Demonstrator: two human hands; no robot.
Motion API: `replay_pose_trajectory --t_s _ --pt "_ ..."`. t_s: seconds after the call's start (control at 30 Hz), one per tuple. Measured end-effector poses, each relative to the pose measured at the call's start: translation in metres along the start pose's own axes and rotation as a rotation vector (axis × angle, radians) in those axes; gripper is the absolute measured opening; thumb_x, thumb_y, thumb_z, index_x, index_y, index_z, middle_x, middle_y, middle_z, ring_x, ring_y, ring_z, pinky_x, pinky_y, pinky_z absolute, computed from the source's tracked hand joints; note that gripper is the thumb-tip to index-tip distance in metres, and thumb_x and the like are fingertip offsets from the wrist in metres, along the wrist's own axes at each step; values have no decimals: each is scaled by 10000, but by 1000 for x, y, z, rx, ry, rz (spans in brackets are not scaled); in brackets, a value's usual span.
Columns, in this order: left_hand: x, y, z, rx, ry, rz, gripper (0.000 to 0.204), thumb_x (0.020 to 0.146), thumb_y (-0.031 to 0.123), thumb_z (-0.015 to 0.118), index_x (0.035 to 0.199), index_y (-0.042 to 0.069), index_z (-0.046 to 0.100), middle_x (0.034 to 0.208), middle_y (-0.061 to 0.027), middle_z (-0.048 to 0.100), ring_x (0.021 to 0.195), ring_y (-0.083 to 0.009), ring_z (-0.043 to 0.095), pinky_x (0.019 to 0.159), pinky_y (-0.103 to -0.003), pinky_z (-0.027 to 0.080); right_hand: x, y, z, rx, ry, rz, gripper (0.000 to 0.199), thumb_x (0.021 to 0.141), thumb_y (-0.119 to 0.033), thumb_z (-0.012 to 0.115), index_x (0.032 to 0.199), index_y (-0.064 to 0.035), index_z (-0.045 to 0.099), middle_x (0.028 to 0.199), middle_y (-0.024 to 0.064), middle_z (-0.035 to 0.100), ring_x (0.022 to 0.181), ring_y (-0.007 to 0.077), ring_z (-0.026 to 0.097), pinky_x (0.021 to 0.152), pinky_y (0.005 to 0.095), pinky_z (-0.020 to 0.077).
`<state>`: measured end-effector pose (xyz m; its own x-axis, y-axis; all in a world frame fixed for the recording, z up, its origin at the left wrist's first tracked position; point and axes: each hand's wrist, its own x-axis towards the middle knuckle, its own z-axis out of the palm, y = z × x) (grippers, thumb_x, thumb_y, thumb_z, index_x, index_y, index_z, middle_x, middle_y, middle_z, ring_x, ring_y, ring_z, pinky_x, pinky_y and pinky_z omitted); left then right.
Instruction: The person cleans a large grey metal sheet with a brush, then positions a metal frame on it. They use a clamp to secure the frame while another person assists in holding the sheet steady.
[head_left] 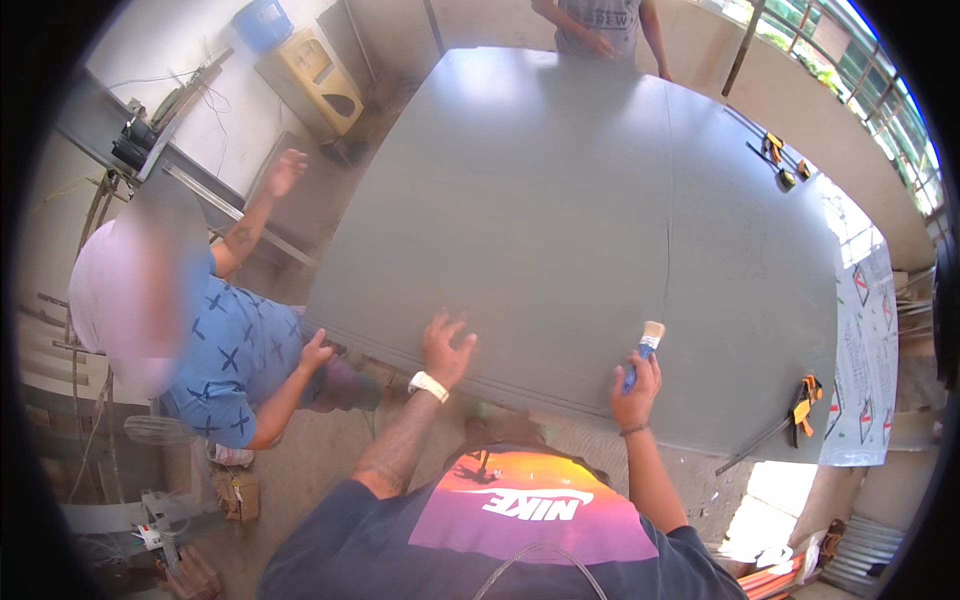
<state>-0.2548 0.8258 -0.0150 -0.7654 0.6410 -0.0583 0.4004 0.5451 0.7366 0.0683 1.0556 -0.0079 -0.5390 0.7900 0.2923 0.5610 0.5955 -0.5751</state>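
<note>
Over the smooth grey sheet (520, 220), pale-bristled brush (648, 345) in right fingers (650, 372).

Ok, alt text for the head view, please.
The wearer's right hand holds a blue-handled brush over a large grey sheet; the left hand is spread open at its near edge. A person in a blue patterned shirt is at left, another person beyond the far edge; clamps sit toward the right.

Blue-handled, pale-bristled paintbrush (649, 343) — aslant — over the near side of a broad grey sheet (520, 220)
</note>
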Motion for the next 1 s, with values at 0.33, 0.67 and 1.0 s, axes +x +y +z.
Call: replay_pose_trajectory --t_s 0.33,0.67,1.0 --pt "-13 -4 -55 410 -306 966 479 718 -21 646 1181 104 642 1090 -100 634 1025 -298 606 863 -424 500 24 2 -24 16 -391 -708 245 772 -22 651 981 -106 554 1206 88 632 1150 313 579 984 443 447" --pt "60 58 -106 -250 -986 -268 516 982 464 599 1290 49 603 803 -16 647 535 -39 452 476 -187 376 115 -36 -23 700 -543 51 86 912 -11 600 897 -47 523 882 51 649 970 159 684 848 295 519" --pt "56 44 -102 -363 -1006 -279 523 974 480 602 1282 57 604 799 -16 649 515 -38 445 452 -181 342 76 -38 -38 615 -444 132 80 893 -5 605 907 -40 535 883 44 642 945 161 683 847 301 521"
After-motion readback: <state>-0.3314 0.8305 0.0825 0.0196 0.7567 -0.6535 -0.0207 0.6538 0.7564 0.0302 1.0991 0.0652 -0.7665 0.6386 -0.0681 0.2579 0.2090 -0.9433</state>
